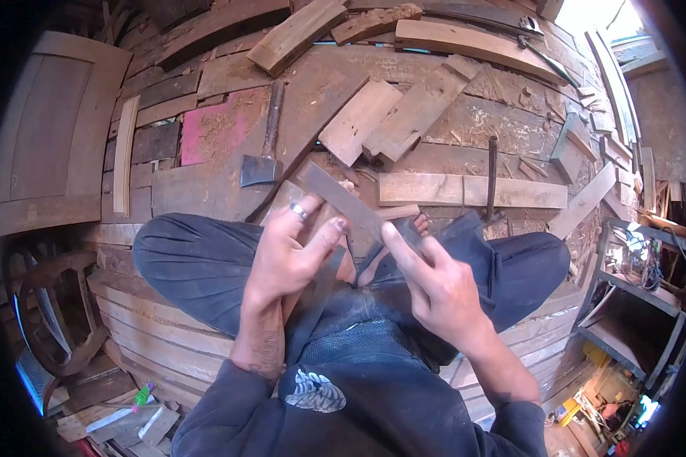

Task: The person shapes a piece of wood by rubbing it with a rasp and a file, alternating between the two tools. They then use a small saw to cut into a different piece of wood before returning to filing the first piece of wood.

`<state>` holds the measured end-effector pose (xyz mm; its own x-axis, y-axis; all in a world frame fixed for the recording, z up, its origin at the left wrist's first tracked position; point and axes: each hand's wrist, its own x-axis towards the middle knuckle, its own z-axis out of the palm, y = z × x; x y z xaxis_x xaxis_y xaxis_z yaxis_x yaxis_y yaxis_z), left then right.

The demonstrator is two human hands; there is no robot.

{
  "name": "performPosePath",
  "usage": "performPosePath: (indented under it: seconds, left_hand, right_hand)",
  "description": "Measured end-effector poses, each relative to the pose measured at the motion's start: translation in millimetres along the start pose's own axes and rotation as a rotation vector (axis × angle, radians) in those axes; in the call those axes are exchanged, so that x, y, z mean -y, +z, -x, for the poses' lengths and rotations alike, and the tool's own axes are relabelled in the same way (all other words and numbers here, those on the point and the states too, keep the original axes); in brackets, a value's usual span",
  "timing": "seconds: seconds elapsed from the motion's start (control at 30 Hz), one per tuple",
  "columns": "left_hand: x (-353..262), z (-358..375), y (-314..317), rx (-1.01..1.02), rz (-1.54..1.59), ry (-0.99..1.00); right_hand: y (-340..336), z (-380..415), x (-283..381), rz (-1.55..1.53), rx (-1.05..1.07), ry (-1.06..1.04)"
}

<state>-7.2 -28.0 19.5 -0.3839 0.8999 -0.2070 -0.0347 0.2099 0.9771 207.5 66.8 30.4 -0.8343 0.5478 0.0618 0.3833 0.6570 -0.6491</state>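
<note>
A flat grey-brown bar [345,199], whose exact kind I cannot make out, slants between my hands above my lap. My left hand [286,255], with a ring on one finger, is curled at the bar's upper left part, its thumb raised beside it. A paler flat piece [282,199] shows behind these fingers. My right hand [442,293] grips the lower right end, index finger laid along it. A dark strip [316,301] runs below my left wrist. The undersides of both grips are hidden.
An axe [261,169] and a hammer-like tool [492,179] lie on the plank floor beyond my crossed legs. Boards [415,107], a pale plank [472,190] and shavings are scattered there. A panelled door [53,129] stands left, a carved wooden frame [61,312] below it, an open box [633,324] right.
</note>
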Motion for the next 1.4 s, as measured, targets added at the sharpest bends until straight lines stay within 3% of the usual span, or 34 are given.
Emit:
performPosePath:
  seconds: [0.13, 0.23, 0.27, 0.37, 0.4, 0.5, 0.53, 0.63, 0.67, 0.73, 0.8, 0.9, 0.93, 0.97, 1.03, 1.1, 1.17, 1.23, 1.27, 1.33, 1.4]
  left_hand:
    - [0, 1, 25, 0.177, -0.089, 0.046]
    - [-2, 0, 9, 0.013, -0.046, -0.009]
    - [7, -1, 7, -0.001, -0.041, 0.022]
    - [18, 4, 30, 0.2, -0.184, 0.095]
    - [16, 3, 32, 0.189, -0.212, 0.211]
    - [-4, 3, 18, -0.047, 0.125, -0.134]
    - [7, 2, 17, -0.038, 0.058, -0.106]
    - [16, 0, 44, 0.065, -0.187, 0.329]
    - [2, 5, 38, 0.125, -0.114, 0.117]
    - [-7, 6, 24, 0.026, 0.059, -0.079]
    - [-5, 4, 22, -0.011, 0.11, -0.134]
    - [18, 7, 46, 0.192, -0.118, 0.117]
    - [13, 5, 43, 0.21, -0.092, 0.095]
    - [3, 5, 40, 0.133, 0.011, -0.035]
    - [1, 0, 30, -0.013, 0.001, 0.018]
    - [13, 0, 41, 0.071, -0.053, 0.067]
    - [18, 0, 53, 0.147, -0.149, 0.303]
    - [-7, 2, 36, 0.166, 0.026, -0.121]
    - [-14, -2, 30, 0.07, 0.109, -0.075]
    - [-6, -6, 40, 0.128, 0.08, 0.023]
    - [6, 1, 52, 0.247, -0.148, 0.178]
  right_hand:
    - [-6, -6, 3, 0.026, 0.001, 0.013]
    - [-11, 6, 2, 0.023, 0.051, 0.04]
    - [-10, 4, 2, 0.034, 0.035, 0.051]
    - [-9, 8, 3, 0.053, 0.033, 0.096]
    - [-13, 3, 4, 0.062, 0.033, 0.092]
    - [-12, 15, 5, 0.042, 0.039, 0.099]
    - [-12, 17, 4, 0.033, 0.042, 0.099]
    - [-11, -1, 4, 0.026, -0.015, 0.089]
    - [-14, -4, 4, 0.028, -0.006, 0.08]
    - [-15, 7, 4, 0.006, 0.005, 0.077]
    - [-13, 11, 4, -0.012, 0.016, 0.094]
    - [-21, -5, 5, 0.057, 0.009, 0.131]
    - [-19, -6, 3, 0.039, -0.027, 0.111]
    - [-19, 0, 1, 0.027, -0.018, 0.115]
    - [-14, 15, -2, 0.0, -0.019, 0.103]
    - [-13, 11, 1, 0.003, -0.014, 0.131]
    - [-22, -3, 4, 0.049, -0.038, 0.107]
    - [-23, 6, 4, 0.035, -0.015, 0.102]
    - [-21, 15, 4, 0.017, -0.016, 0.095]
    - [-17, 15, 5, -0.017, -0.024, 0.105]
    - [-23, 3, 7, 0.055, -0.005, 0.077]
